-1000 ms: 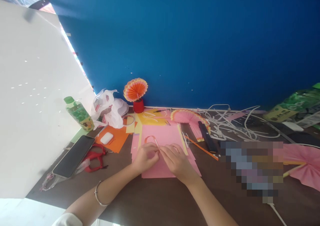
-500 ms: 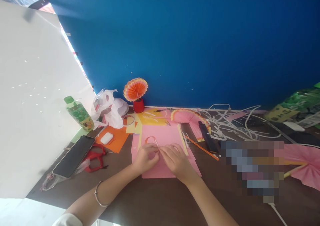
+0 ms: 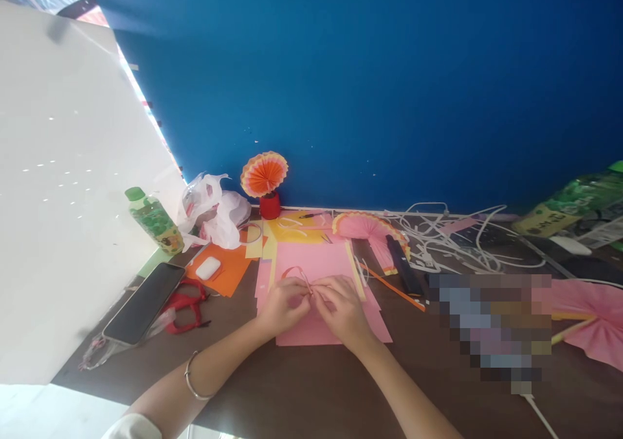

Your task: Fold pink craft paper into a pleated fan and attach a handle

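Above a stack of pink paper sheets (image 3: 314, 257), my two hands meet with their fingertips almost touching. A thin orange-and-pink paper strip (image 3: 293, 271) curves up in a loop behind the fingers. My left hand (image 3: 286, 304) pinches the strip between thumb and fingers. My right hand (image 3: 342, 306) is also closed in a pinch at the strip's other part, fingers bent. The small portion between the fingertips is mostly hidden. Behind the sheets stands an orange pleated paper fan flower (image 3: 265, 175) in a red pot (image 3: 270, 205).
To the left lie a phone (image 3: 145, 303), red-handled scissors (image 3: 187, 306), a white earphone case (image 3: 208, 268) on orange paper, a plastic bag (image 3: 226, 215) and a green bottle (image 3: 154, 222). Rightward are a pink paper fan (image 3: 365, 226), a black stick-shaped object (image 3: 405, 267), an orange strip (image 3: 396, 288) and tangled white cables (image 3: 467, 248).
My right hand's fingers have curled in more and shifted slightly at the strip. The loop has moved a little, while my left hand stays nearly in place.
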A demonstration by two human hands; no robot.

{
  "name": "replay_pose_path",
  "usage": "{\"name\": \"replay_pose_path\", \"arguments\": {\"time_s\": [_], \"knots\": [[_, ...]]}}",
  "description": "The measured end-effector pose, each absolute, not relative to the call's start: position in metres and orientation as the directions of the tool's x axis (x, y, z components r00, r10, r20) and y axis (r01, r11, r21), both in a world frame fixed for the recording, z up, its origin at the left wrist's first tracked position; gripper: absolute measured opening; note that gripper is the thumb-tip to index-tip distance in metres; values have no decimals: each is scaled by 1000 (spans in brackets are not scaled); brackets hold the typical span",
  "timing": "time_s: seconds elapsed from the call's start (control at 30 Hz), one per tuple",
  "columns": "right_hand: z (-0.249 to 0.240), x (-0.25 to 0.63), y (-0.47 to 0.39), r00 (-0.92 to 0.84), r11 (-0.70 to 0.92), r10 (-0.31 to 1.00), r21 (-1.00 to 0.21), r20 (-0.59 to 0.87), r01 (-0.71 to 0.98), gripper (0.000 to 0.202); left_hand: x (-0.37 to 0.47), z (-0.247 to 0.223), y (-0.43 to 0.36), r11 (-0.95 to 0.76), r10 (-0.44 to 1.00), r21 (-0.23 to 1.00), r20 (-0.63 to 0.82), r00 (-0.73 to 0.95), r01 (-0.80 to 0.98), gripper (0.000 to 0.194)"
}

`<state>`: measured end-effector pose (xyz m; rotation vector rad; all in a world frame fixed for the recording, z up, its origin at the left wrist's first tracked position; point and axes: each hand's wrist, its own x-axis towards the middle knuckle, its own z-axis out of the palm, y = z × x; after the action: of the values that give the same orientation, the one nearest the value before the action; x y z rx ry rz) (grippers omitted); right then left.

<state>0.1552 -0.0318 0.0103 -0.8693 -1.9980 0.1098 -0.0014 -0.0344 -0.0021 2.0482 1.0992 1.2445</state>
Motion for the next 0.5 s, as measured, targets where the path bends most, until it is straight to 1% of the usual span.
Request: {"name": "replay_pose_path", "arguments": {"time_s": [0.07,0.17,0.27,0.37,0.5], "knots": [[11,155,-32,-296,738,626,-424,721,525,12,-2,-1,-35,-547,837,746,482,258,379,18],[12,156,-33,-335,754,608,-392,719,528,13,-2,-1,-35,-557,830,733,488,270,389,20],[12,157,-34,-367,770,585,-353,723,531,15,-4,-5,-34,-590,807,687,522,276,425,20],[11,157,-34,-365,771,580,-347,728,534,17,-4,-7,-33,-619,783,648,553,284,444,19],[9,155,-33,-352,765,584,-351,731,540,16,-3,-8,-33,-632,771,637,571,281,442,18]]}}
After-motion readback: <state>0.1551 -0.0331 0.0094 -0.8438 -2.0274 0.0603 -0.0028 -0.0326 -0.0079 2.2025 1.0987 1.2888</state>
